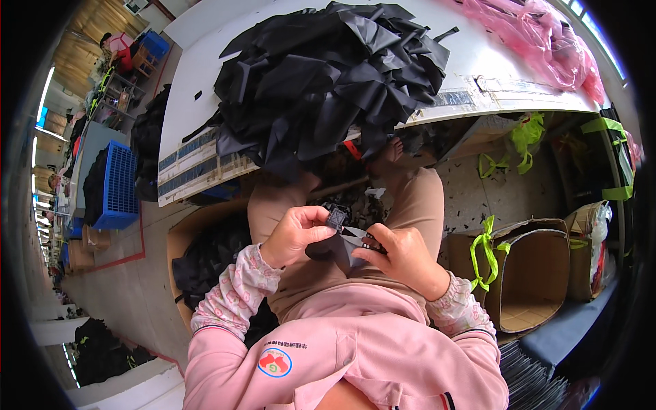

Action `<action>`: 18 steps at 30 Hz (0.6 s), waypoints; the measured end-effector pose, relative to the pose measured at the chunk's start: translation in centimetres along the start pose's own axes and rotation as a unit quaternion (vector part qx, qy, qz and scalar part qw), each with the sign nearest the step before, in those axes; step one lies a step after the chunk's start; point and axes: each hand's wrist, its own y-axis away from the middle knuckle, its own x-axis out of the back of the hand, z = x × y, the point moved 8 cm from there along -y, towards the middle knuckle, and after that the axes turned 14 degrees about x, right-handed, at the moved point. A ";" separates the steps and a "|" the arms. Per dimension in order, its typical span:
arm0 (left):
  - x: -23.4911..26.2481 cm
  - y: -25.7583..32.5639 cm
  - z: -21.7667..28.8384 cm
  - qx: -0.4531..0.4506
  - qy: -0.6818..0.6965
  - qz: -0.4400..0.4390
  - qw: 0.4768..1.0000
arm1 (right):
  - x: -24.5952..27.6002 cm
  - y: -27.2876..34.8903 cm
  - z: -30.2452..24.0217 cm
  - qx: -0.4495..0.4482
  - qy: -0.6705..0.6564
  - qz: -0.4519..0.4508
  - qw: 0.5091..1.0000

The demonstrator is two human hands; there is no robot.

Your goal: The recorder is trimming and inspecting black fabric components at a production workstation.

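Observation:
Over my lap, my left hand [299,236] pinches a small black textured piece [335,218] between thumb and fingers; its exact kind is hard to make out. My right hand [404,257] is closed around the black handles of a pair of small scissors [354,236]. The pale blades point left, toward the black piece, and whether they touch it I cannot tell. A dark strip of material [342,258] hangs below the blades between my thighs. Ahead of me, a big heap of black fabric pieces [307,82] spills over the table's near edge.
The white table [188,89] has a taped, worn front edge. Pink plastic sheeting [540,41] lies at its far right. Black material fills a cardboard box [179,239] on my left. Open cardboard boxes [533,273] stand on my right. A blue crate [117,188] sits farther left.

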 end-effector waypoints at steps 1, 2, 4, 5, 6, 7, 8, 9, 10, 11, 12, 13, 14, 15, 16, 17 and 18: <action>0.0 0.1 0.2 -0.016 0.016 0.013 1.000 | 0.0 -0.2 -0.2 -0.004 0.014 0.000 1.000; 0.0 0.2 0.5 -0.031 0.033 0.027 0.999 | 0.0 -0.4 -0.3 -0.007 0.028 0.000 1.000; -0.6 0.4 0.8 -0.042 0.026 0.025 0.998 | -0.1 -0.7 -0.4 -0.008 0.030 0.007 0.999; -0.8 0.5 1.0 -0.052 0.020 0.024 0.998 | 0.0 -0.8 -0.4 -0.009 0.030 0.012 0.999; -1.0 0.5 1.1 -0.053 0.019 0.022 0.998 | 0.1 -0.9 -0.4 -0.010 0.032 0.013 0.999; -1.1 0.6 1.3 -0.061 0.004 0.031 0.998 | -0.1 -0.9 -0.1 -0.028 0.028 0.000 0.999; -1.1 0.7 1.5 -0.069 -0.011 0.040 0.997 | -0.2 -0.9 0.1 -0.047 0.024 -0.013 0.999; -1.1 0.6 1.4 -0.069 -0.011 0.039 0.997 | -0.2 -0.9 0.1 -0.047 0.024 -0.012 0.999; -1.0 0.7 1.5 -0.087 -0.036 0.049 0.994 | -0.2 -0.9 0.3 -0.053 -0.003 -0.008 0.999; -1.0 0.8 1.7 -0.104 -0.061 0.058 0.991 | -0.2 -0.9 0.4 -0.059 -0.029 -0.004 0.998; -1.1 0.8 1.8 -0.104 -0.061 0.058 0.991 | -0.1 -0.9 0.4 -0.059 -0.030 -0.004 0.998; -1.2 0.9 1.9 -0.110 -0.071 0.063 0.989 | -0.2 -0.9 0.6 -0.066 -0.037 -0.012 0.997; -1.3 0.9 2.0 -0.115 -0.080 0.068 0.988 | -0.3 -0.8 0.7 -0.073 -0.045 -0.020 0.996; -1.3 0.9 1.9 -0.115 -0.080 0.068 0.988 | -0.4 -0.8 0.7 -0.073 -0.045 -0.020 0.996; -1.3 0.9 1.8 -0.110 -0.087 0.069 0.988 | -0.3 -0.9 0.5 -0.066 -0.040 -0.010 0.997; -1.4 0.9 1.7 -0.104 -0.093 0.071 0.988 | -0.3 -1.0 0.4 -0.060 -0.035 0.000 0.998; -1.4 0.8 1.7 -0.104 -0.093 0.071 0.988 | -0.4 -1.1 0.3 -0.060 -0.035 0.000 0.998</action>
